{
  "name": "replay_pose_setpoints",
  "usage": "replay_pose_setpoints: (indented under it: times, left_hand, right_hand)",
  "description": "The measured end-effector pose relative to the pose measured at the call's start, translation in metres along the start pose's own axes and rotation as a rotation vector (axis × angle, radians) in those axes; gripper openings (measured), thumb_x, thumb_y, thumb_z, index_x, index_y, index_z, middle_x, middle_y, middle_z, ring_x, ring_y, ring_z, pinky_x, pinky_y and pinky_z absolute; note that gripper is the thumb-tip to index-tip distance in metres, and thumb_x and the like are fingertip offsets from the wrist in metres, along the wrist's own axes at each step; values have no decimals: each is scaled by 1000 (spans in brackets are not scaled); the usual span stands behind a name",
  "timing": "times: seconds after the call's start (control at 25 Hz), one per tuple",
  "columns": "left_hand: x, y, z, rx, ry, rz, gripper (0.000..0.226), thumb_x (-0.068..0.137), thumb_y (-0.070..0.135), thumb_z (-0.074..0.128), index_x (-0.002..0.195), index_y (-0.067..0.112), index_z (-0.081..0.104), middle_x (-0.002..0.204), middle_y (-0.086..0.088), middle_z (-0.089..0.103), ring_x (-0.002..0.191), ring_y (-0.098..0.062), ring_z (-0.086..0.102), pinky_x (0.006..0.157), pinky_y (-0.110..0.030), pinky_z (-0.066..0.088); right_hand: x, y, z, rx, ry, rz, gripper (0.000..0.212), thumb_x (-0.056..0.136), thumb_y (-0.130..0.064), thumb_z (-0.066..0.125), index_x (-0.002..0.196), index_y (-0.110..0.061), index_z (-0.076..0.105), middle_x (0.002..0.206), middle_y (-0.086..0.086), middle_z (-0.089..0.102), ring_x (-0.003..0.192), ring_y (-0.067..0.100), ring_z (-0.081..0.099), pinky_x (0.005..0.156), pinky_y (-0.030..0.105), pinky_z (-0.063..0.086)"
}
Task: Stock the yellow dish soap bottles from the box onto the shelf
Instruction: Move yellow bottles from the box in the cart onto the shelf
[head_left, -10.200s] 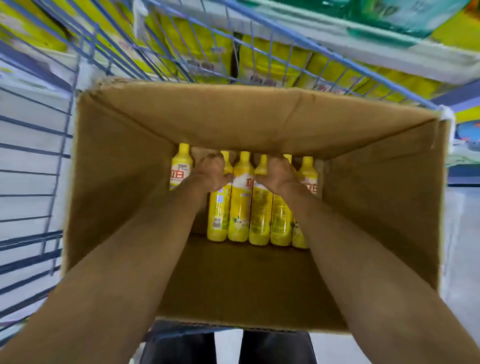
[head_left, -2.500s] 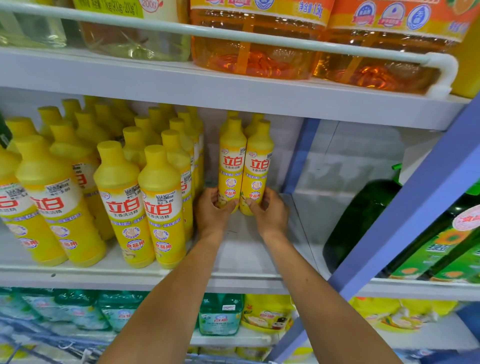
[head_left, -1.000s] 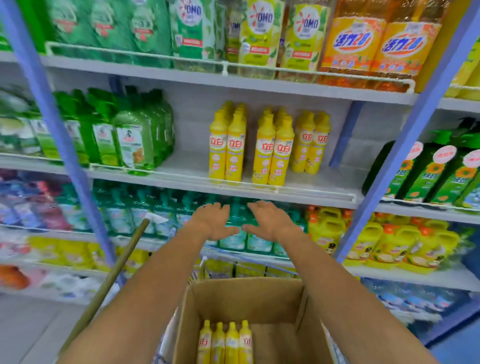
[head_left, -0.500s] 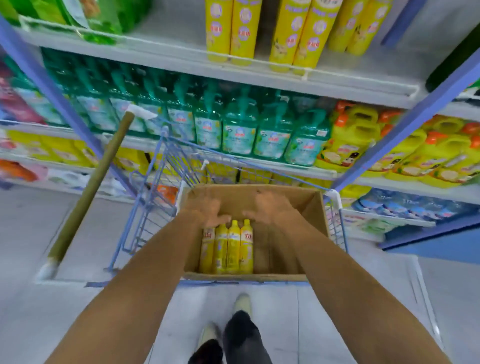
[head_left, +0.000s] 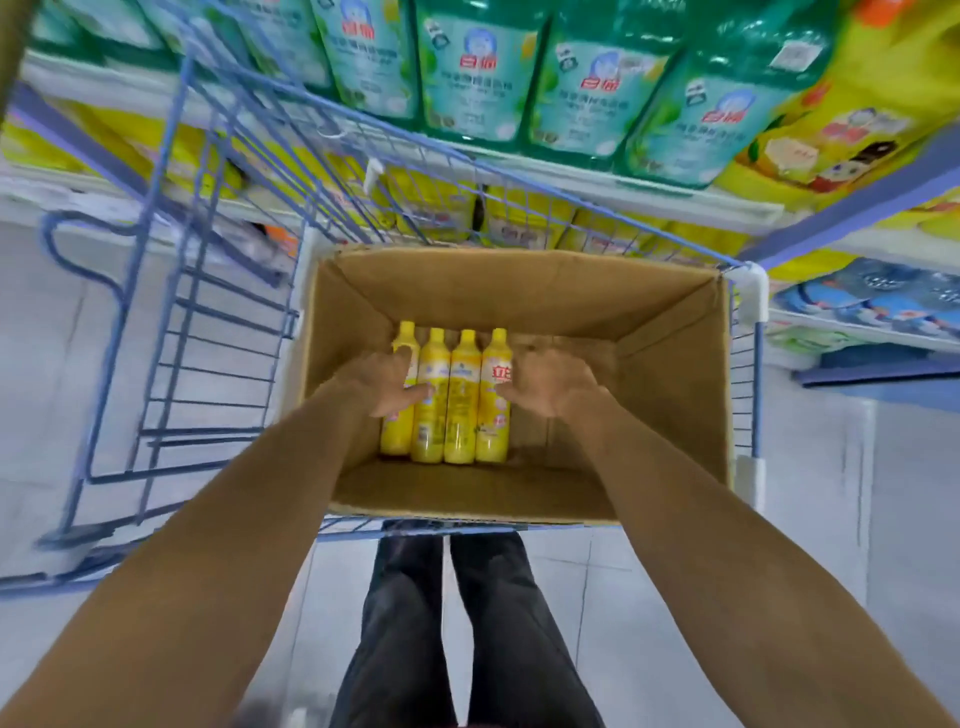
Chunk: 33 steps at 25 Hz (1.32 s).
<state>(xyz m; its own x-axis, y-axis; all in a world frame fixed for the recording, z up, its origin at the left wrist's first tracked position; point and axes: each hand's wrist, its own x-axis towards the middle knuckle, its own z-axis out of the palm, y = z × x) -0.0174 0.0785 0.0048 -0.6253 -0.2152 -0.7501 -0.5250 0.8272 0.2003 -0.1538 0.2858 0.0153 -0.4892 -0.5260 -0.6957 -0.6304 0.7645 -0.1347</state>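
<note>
Several yellow dish soap bottles (head_left: 448, 400) stand side by side in an open cardboard box (head_left: 670, 374), toward its left half. Both my hands hang inside the box above them. My left hand (head_left: 382, 382) hovers over the leftmost bottle with fingers loosely spread, holding nothing. My right hand (head_left: 548, 384) is beside the rightmost bottle, fingers relaxed, also holding nothing. The shelf with the stocked yellow bottles is out of view.
The box sits in a blue wire shopping cart (head_left: 208, 291). Past the cart, a low shelf (head_left: 675, 192) carries green refill pouches (head_left: 587, 88) and yellow packs. My legs (head_left: 457, 623) stand on the grey tiled floor behind the cart.
Ten seconds ago I gripped bottles in the box, then set two on the shelf. Since half a second ago my view dropped and both hands lowered into the box over the bottles.
</note>
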Motion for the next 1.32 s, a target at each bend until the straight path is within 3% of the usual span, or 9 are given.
replay_pose_setpoints:
  times: [0.36,0.52,0.68,0.8,0.92,1.08,1.12,1.24,1.32]
  left_hand:
    - [117,-18,32,-103,61,29,58,93,49,62,133,7,54,137,-17,59,127,-34,54,100,-35,43]
    - [155,-10,53,-133,99,95,74,78,71,50,122,13,63,127,-15,65,120,-35,60,98,-40,49]
    - [183,5,66,-200,120,52,60,88,46,69,124,0,58,135,-22,55,128,-38,51,103,-40,45]
    - [201,0,79,-273,179,21,53,83,38,76,119,3,60,128,-20,59,121,-36,56,96,-39,49]
    - [206,-8,90,-431,208,-55,45,73,31,81,111,12,65,114,-14,67,109,-32,64,86,-33,52]
    - [198,-12,94,-886,181,-79,65,62,16,91,121,10,63,114,-10,68,109,-26,66,93,-34,55]
    - [192,-11,96,-975,175,-79,65,63,13,92,122,7,63,116,-12,68,109,-26,66,94,-34,55]
    - [179,-8,100,-980,68,-19,76,54,34,95,121,11,66,113,-6,73,105,-19,70,96,-38,56]
    - [167,-7,114,-993,-7,-6,73,60,27,95,125,14,65,112,-1,75,102,-15,72,95,-38,57]
  right_hand:
    - [115,29,56,74,10,72,67,91,-64,55,135,-13,54,134,17,61,124,38,56,95,44,48]
    - [143,35,82,184,32,77,61,90,-57,60,131,-12,55,132,15,62,123,36,57,97,42,48]
    - [161,44,94,251,49,69,55,91,-51,64,126,-10,59,129,16,64,121,34,58,94,38,47]
    - [174,43,107,368,77,99,49,89,-47,69,122,-10,64,123,13,68,117,31,62,91,34,48]
    - [182,40,120,547,112,148,49,84,-41,76,121,-10,67,121,9,70,113,24,64,93,30,50]
    - [175,56,133,683,31,209,65,67,-52,84,115,-9,70,109,-2,70,100,15,67,78,25,48]
    - [170,58,133,754,28,206,60,67,-48,87,111,-9,71,105,-2,71,94,14,68,76,25,49]
    - [152,54,132,986,22,164,32,73,-26,90,97,-15,71,87,-7,72,77,5,68,68,22,50]
    - [138,45,138,1066,21,163,27,75,-20,89,93,-19,70,86,-7,73,75,3,68,68,20,52]
